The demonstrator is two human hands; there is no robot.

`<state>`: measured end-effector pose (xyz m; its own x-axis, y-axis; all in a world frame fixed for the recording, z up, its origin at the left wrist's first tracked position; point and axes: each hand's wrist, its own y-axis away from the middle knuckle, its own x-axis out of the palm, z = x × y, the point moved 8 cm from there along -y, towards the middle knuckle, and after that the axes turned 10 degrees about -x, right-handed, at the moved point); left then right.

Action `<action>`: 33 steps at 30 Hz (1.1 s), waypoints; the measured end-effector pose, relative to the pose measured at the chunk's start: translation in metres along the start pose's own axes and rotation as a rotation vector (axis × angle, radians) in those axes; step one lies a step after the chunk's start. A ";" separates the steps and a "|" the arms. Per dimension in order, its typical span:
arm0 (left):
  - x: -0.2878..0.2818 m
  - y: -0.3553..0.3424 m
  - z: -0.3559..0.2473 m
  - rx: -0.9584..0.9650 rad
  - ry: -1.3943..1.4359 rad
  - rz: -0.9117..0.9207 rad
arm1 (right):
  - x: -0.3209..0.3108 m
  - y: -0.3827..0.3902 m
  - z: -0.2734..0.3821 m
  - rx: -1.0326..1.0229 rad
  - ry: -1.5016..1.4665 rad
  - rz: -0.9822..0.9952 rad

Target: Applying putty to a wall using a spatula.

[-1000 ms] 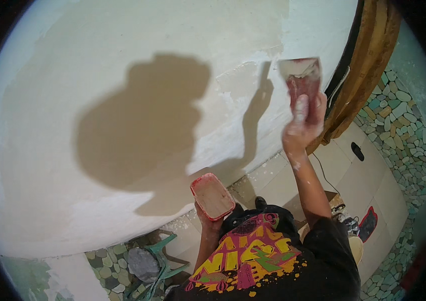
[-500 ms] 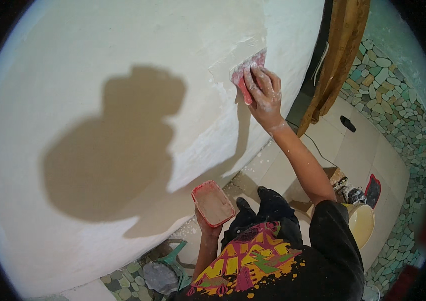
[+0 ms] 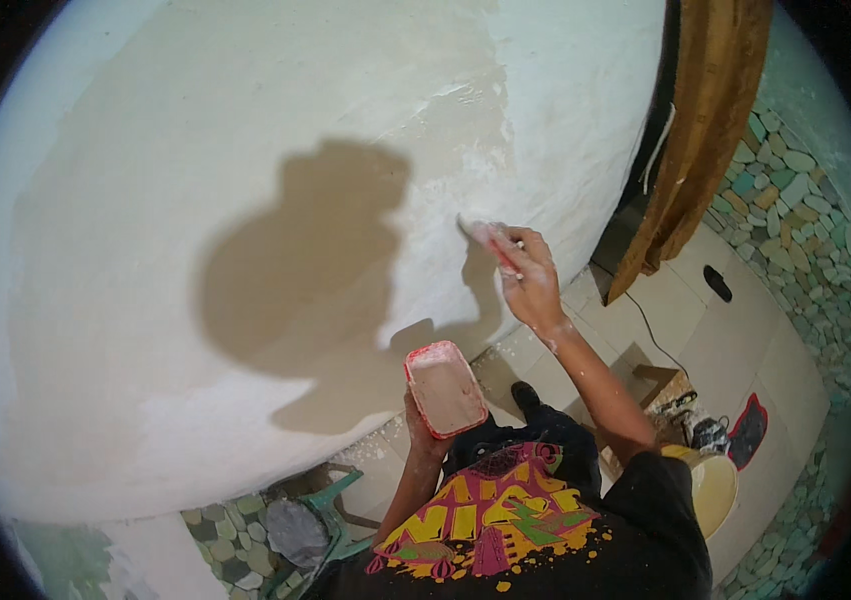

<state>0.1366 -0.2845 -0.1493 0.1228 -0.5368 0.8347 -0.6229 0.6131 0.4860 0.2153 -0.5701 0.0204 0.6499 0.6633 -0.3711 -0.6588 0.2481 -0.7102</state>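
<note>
My right hand (image 3: 531, 277), dusted with white, is closed around a red putty spreader (image 3: 501, 250) smeared with white filler. The spreader is turned nearly edge-on, close to the pale wall (image 3: 565, 130); whether its blade touches the wall I cannot tell. Above it on the wall lies a greyish-beige patch of filler (image 3: 450, 125) with ridged edges. Lower down, my left hand (image 3: 425, 428) holds a red rectangular tub (image 3: 448, 393) from its left side and below. Beige filler sits in the tub, and its rim is coated white. Most of my left fingers are hidden by the tub.
A brown curtain (image 3: 690, 140) hangs at the wall's right end. On the tiled floor (image 3: 685, 320) are a black sandal (image 3: 717, 283), a cable, a yellowish bucket (image 3: 713, 492) and a red-edged dark item (image 3: 748, 432). A green stool-like frame (image 3: 330, 492) stands lower left.
My right hand has come down the wall with the spreader, which has turned from flat against the filler patch to nearly edge-on. The tub is slightly higher and further right; the whole view has shifted.
</note>
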 end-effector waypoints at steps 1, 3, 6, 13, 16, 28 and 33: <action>-0.003 -0.003 0.004 0.027 -0.004 -0.013 | -0.004 -0.010 0.008 -0.012 -0.021 0.005; -0.009 -0.005 0.010 0.065 -0.008 -0.031 | -0.025 -0.027 0.008 0.190 -0.289 -0.210; -0.015 -0.008 0.017 0.128 0.036 -0.058 | -0.053 -0.074 0.006 0.113 -0.285 -0.260; -0.010 0.011 0.026 0.194 0.116 0.013 | -0.074 -0.144 -0.006 0.170 -0.469 -0.284; -0.019 0.019 0.027 0.222 0.158 -0.002 | -0.076 -0.143 0.004 0.137 -0.472 -0.282; -0.036 0.024 0.010 0.259 0.196 -0.017 | -0.067 -0.158 0.074 -0.103 -0.154 -0.366; -0.040 0.025 -0.002 0.248 0.169 -0.013 | -0.036 -0.143 0.125 -0.088 -0.283 -0.325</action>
<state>0.1174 -0.2468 -0.1704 0.2459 -0.4271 0.8701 -0.7876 0.4352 0.4362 0.2390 -0.5414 0.2100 0.6805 0.7311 0.0496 -0.3947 0.4228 -0.8158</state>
